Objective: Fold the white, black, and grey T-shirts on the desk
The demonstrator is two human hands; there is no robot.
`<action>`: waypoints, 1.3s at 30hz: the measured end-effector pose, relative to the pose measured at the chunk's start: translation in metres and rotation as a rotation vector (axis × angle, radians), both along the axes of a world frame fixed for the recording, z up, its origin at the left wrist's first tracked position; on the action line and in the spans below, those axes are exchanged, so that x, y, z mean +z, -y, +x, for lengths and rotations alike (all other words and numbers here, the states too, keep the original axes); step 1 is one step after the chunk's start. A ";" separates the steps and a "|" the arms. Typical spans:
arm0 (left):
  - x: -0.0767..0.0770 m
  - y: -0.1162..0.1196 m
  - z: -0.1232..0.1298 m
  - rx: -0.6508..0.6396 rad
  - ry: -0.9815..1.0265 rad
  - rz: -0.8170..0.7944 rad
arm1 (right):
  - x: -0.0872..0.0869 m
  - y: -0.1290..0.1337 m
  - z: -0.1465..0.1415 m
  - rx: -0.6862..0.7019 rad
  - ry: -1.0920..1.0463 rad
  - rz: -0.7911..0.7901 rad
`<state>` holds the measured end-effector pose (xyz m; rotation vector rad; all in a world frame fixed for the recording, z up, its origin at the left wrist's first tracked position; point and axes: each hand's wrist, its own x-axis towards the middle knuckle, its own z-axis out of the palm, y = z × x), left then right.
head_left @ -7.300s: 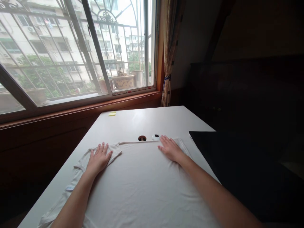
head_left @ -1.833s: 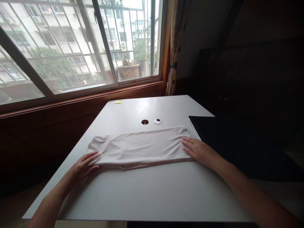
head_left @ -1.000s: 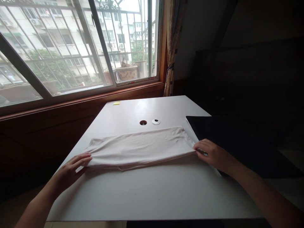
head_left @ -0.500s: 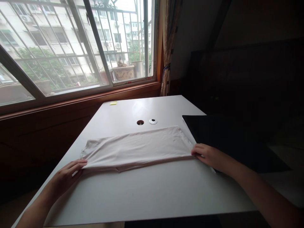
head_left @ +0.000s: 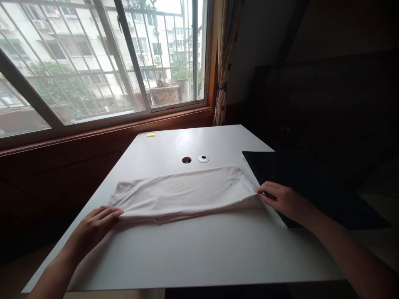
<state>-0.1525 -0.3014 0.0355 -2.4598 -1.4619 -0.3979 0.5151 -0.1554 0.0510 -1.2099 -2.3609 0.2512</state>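
Observation:
A pale, off-white piece of folded clothing (head_left: 187,193) lies lengthwise across the white table (head_left: 193,253), in a long strip with light creases. Its exact kind does not show. At the near left corner, my left hand (head_left: 98,222) is closed on the fabric, fingertips on top and thumb mostly hidden. My right hand (head_left: 282,201) pinches the near right corner between thumb and fingers. That corner is raised a little off the tabletop, and a lower layer shows beneath it.
A large black flat sheet or board (head_left: 299,182) lies on the right side of the table, close to my right hand. Behind the cloth are a round hole (head_left: 186,160) and a white ring-shaped cover (head_left: 203,159). A yellow sticky note (head_left: 151,134) is at the far left corner.
My right hand has lifted the near right corner of the cloth slightly, opening a gap over the lower layer. My left hand stays at its corner. The view has shifted a little.

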 end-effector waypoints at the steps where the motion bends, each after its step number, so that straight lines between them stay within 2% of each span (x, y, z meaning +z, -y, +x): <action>1: 0.001 -0.001 0.000 0.011 -0.003 0.020 | 0.001 0.000 0.000 -0.020 -0.018 -0.011; 4: 0.002 -0.003 -0.004 0.044 -0.004 0.101 | 0.006 -0.001 -0.002 -0.065 -0.063 -0.007; 6: 0.002 -0.003 -0.007 0.062 0.000 0.137 | 0.009 -0.002 -0.004 -0.093 -0.094 0.052; 9: 0.004 -0.001 -0.008 0.082 0.022 0.157 | 0.015 -0.001 -0.006 -0.127 -0.141 0.146; 14: 0.011 0.008 -0.003 0.079 0.040 0.167 | 0.025 0.002 -0.007 -0.154 -0.189 0.208; 17: 0.013 0.013 -0.001 0.039 0.054 0.136 | 0.024 0.004 -0.004 -0.136 -0.184 0.185; 23: 0.008 0.021 -0.006 -0.024 0.034 0.062 | 0.010 0.009 0.005 -0.033 -0.127 0.076; 29: 0.009 0.024 -0.011 -0.021 0.017 0.068 | 0.004 0.014 0.006 -0.038 -0.148 0.040; 32: 0.009 0.024 -0.008 -0.051 0.004 0.077 | 0.002 0.017 0.004 -0.037 -0.136 -0.029; 36: 0.008 0.024 -0.005 -0.106 0.017 -0.011 | -0.002 0.020 0.004 -0.016 -0.036 -0.129; 39: 0.013 0.020 0.000 -0.087 0.094 0.005 | -0.003 0.018 0.003 -0.026 0.014 -0.094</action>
